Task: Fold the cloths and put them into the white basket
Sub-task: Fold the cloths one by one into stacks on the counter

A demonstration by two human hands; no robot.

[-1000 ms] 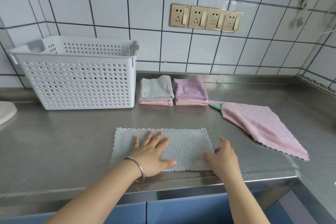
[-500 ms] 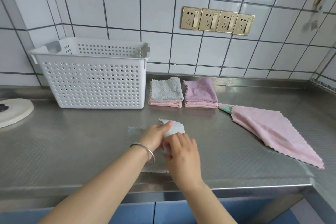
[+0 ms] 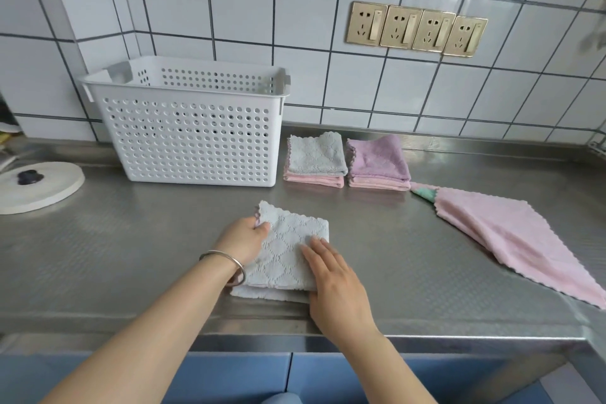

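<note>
A grey quilted cloth [image 3: 284,249] lies folded into a small square near the front edge of the steel counter. My left hand [image 3: 244,241] pinches its far left corner between thumb and fingers. My right hand [image 3: 331,275] lies flat on the cloth's right side, fingers together. The white perforated basket [image 3: 193,144] stands at the back left against the tiled wall. Beside it sit two folded stacks: a grey cloth on a pink one [image 3: 315,161], and a purple cloth on a pink one [image 3: 378,162]. An unfolded pink cloth [image 3: 511,236] is spread out at the right.
A round white disc with a dark knob [image 3: 36,188] rests at the far left of the counter [image 3: 131,256]. A green cloth corner [image 3: 426,194] peeks from under the pink cloth. Gold wall sockets [image 3: 416,29] sit above. Blue cabinet fronts run below the counter edge.
The grey cloth lay spread flat a second ago; both hands have folded its right half over to the left, and it is a compact square now. The view has shifted left.
</note>
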